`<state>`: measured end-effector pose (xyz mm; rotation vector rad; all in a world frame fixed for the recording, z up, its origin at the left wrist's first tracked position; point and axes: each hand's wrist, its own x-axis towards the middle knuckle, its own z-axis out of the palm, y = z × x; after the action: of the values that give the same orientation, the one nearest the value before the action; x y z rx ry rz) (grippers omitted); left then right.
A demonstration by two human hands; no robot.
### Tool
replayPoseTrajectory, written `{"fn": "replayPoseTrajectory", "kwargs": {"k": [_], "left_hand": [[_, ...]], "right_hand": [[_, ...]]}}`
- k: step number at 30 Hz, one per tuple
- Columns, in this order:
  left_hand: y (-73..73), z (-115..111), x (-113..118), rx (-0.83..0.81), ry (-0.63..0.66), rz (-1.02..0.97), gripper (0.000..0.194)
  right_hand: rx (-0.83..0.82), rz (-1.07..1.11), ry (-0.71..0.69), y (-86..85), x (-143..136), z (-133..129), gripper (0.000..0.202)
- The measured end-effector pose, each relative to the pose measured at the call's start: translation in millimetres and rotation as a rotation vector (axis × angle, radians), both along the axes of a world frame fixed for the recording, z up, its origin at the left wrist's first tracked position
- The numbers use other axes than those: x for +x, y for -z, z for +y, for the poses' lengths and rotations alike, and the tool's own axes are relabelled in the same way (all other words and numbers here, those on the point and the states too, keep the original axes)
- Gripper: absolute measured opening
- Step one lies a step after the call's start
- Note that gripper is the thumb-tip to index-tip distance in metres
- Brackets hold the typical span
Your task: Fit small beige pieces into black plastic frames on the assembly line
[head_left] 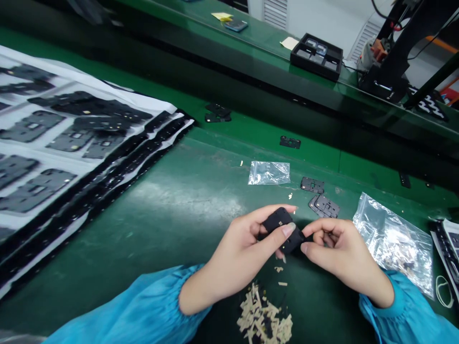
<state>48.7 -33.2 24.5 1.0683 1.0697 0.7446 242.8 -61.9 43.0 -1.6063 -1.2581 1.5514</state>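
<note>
My left hand (247,251) is closed around a thin black plastic plate (278,219) with small cutouts, the thumb pressed on its face. At the plate's right edge, my right hand (335,246) pinches with thumb and forefinger; what lies between those fingertips is dark and too small to make out. Below the hands is a pile of small beige and black strips (265,317), with a few loose bits nearer the plate. Just beyond the hands rest several similar black plates (327,206) on the green table (172,220).
Stacked white trays (150,106) of black plates fill the left side. Clear plastic bags lie at the middle (268,173) and right (398,246), near a white rubber band (443,292). A raised shelf across the back carries a black box (316,56) and a phone (235,25).
</note>
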Motion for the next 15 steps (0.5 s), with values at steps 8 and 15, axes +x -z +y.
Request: {"fn": "replayPoseTrajectory", "kwargs": {"k": [8, 15], "left_hand": [[-2.2, 4.2, -0.6, -0.048, 0.034, -0.042, 0.039], [-2.6, 1.5, 0.2, -0.031, 0.029, -0.004, 0.039]], "right_hand": [[-0.002, 0.017, -0.012, -0.8, 1.0, 0.1, 0.012], [0.095, -0.088, 0.004, -2.2, 1.7, -1.3, 0.012]]}}
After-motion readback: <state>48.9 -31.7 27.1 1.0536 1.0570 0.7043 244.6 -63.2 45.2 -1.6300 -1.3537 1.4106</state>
